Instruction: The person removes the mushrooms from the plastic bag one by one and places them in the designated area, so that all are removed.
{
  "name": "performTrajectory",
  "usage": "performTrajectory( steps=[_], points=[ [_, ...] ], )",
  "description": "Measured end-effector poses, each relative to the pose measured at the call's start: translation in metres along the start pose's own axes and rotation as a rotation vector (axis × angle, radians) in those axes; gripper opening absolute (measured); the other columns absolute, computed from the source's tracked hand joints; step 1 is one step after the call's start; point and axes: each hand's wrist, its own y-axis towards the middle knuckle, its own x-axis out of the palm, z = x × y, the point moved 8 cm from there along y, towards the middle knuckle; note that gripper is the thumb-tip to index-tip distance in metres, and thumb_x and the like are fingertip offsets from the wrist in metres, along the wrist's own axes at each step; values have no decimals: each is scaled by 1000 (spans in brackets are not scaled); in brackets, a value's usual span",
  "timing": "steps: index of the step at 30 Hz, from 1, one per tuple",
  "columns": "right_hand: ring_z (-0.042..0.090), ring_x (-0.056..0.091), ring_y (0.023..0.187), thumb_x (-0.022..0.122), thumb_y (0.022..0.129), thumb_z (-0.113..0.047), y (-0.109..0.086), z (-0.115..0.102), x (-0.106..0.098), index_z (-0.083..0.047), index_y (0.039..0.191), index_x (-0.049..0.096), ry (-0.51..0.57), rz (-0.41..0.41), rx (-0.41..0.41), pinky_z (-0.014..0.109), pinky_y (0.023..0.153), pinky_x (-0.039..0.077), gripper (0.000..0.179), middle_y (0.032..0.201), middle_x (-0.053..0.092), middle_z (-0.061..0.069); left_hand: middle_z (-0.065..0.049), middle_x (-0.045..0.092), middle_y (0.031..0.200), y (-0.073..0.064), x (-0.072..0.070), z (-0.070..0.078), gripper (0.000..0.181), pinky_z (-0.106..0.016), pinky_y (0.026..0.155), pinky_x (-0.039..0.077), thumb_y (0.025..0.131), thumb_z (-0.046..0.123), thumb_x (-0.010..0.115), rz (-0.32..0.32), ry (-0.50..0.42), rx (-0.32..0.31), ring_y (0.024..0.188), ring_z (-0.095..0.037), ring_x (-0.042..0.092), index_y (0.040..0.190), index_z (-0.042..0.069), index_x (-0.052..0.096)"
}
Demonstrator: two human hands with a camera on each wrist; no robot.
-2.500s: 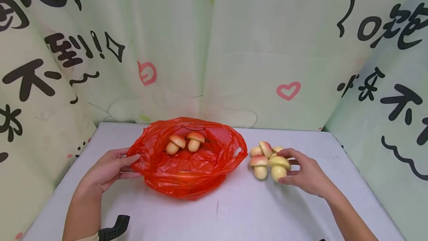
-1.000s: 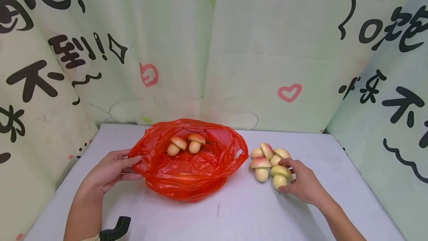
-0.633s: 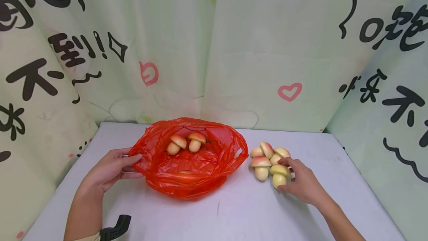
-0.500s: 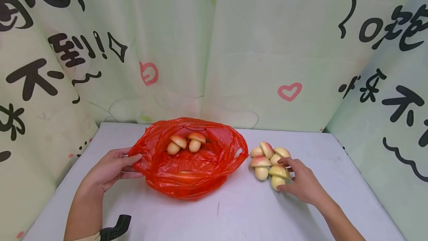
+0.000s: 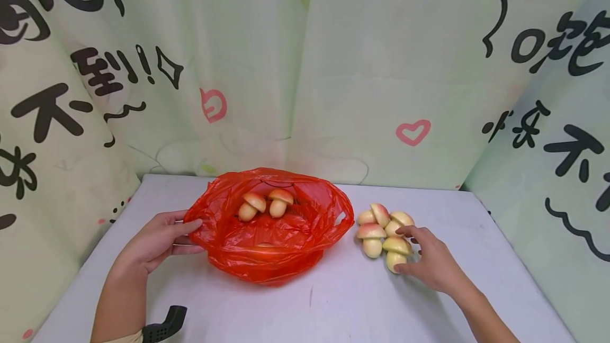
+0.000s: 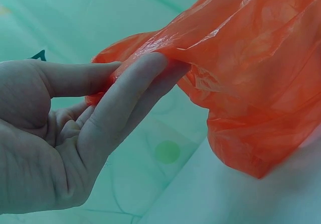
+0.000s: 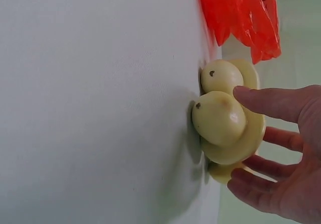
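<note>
A red plastic bag stands with its mouth spread wide; my left hand pinches its left rim between thumb and fingers, as the left wrist view shows. Two toy-like mushrooms with reddish caps lie inside, and a pale bit of another shows behind the front fold. Right of the bag, several mushrooms stand clustered on the table. My right hand is around the nearest one, a mushroom with a yellow-green cap. The thumb lies along its stem, and the other fingers stretch loosely behind the cap.
The white table runs back to a pale green curtain printed with black characters and pink hearts. Curtain panels also flank both sides. A black strap-like device sits at my left wrist.
The yellow-green mushroom, held higher in my right hand at first, came down onto the table beside the others. It then shifted slightly left and tilted while the hand stayed. The left hand kept its pinch.
</note>
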Motion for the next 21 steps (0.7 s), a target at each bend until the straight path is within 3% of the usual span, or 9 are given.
performTrajectory(
  steps=[8,21],
  points=[
    [40,62,116,96,73,-25,1,-8,-9,-9,133,60,-14,44,-9,52,89,56,72,130,61,21,-5,75,111,0,0,3,68,-37,85,65,103,29,67,-1,-3,1,95,-25,79,153,-9,39],
    [39,60,120,91,79,-15,7,-29,-14,-7,137,58,37,95,-19,56,92,57,68,134,59,19,-4,76,109,-1,0,3,66,-36,83,65,104,27,66,-6,-10,4,92,-24,79,152,-9,39]
  ],
)
